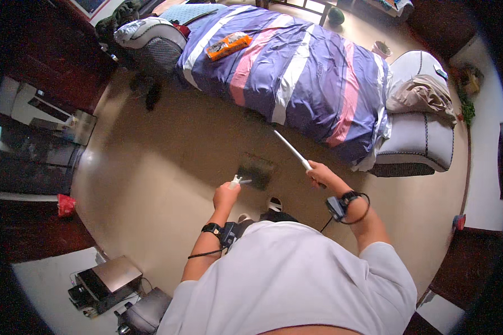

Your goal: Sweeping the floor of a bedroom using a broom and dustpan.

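My right hand (320, 173) is closed around a slim white pole (292, 148). The pole slants away to the far left, and its far end reaches the front edge of the covered sofa. My left hand (226, 195) is closed on a small white plastic piece (236, 181) with a forked top. A short pale rod sticks out to the right beside it; whether the two are joined I cannot tell. Beyond my left hand, a dark rectangular patch (256, 171) lies on the floor in front of my feet.
A purple, white and pink striped cover (296, 72) drapes the sofa, with an orange packet (229, 46) on top. Grey sofa ends (413, 142) flank it. A red bag (66, 205) is at the left, and a boxy appliance (109, 276) stands at lower left.
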`<state>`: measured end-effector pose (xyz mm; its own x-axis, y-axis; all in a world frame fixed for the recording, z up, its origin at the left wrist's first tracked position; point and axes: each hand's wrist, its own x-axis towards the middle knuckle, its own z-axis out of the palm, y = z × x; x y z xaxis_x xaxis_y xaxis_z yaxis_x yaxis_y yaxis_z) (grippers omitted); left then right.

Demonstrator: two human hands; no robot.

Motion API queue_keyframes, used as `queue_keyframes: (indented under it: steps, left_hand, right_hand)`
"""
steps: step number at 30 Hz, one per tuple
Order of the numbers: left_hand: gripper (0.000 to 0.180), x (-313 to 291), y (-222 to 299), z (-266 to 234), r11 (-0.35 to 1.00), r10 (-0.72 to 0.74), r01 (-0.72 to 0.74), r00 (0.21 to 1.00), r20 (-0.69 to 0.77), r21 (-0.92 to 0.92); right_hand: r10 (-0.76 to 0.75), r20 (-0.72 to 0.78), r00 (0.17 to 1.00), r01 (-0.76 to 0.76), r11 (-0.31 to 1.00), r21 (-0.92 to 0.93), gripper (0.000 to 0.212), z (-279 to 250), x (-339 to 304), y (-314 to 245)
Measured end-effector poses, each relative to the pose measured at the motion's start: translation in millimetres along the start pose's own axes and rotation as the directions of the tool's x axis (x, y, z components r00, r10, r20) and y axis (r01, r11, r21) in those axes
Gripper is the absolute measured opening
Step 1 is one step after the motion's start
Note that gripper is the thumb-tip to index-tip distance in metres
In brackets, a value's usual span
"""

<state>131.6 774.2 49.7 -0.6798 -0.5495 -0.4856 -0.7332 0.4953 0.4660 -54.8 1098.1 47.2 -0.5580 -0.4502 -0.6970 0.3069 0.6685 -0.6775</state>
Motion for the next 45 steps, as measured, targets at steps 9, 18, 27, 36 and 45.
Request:
queue_keyframes:
  steps: [9,18,27,36,45]
  left_hand:
    - [0.041,-2.4,-7.1,-5.0,0.999,-0.006,0.004,0.999,0.036,0.036]
    - [0.04,10.8,-1.3,-4.6,0.998,0.062,-0.064,0.997,0.055,0.018]
    - [0.039,2.5,-12.1,-5.3,0.979,0.199,-0.205,0.967,0.156,0.022]
    - [0.039,-10.5,11.6,2.6,0.922,0.294,-0.353,0.905,0.308,0.157]
    - [0.036,-1.1,32.3,11.8,0.871,0.393,-0.453,0.875,0.282,0.192]
  right_hand:
    - [-0.011,-0.203,0.979,-0.052,0.952,-0.302,0.039,59.5,0.3,40.5]
    - [0.253,0.095,0.963,-0.242,0.963,-0.117,0.067,59.8,-144.0,43.6]
    - [0.234,-0.232,0.944,-0.194,0.963,0.185,0.058,71.7,-181.9,62.8]
    - [0.297,-0.282,0.912,-0.227,0.94,0.256,0.036,80.0,-77.2,54.2]
    - [0.338,0.053,0.94,-0.324,0.832,0.45,0.036,114.8,-187.1,55.5]
